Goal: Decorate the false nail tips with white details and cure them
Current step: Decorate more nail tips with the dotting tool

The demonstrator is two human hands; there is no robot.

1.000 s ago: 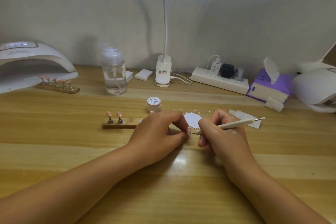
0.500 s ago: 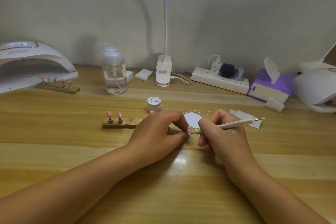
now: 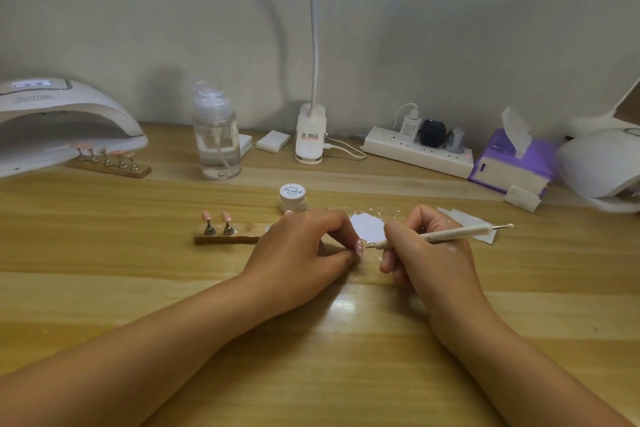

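A small nail-art workstation, likely at home: a wooden tabletop (image 3: 104, 253) against a plain wall carries a white curing lamp (image 3: 62, 121), a pump bottle (image 3: 216, 142), a gel pot (image 3: 293, 197), nail tips on wooden stands (image 3: 227, 236), a power strip (image 3: 415, 152) and a tissue pack (image 3: 512, 163).

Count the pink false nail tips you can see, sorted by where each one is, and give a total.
On the wooden stand by the left hand: 2, first at
Held in the left hand at the dotting pen tip: 1
On the stand under the curing lamp: 5, first at
Total: 8
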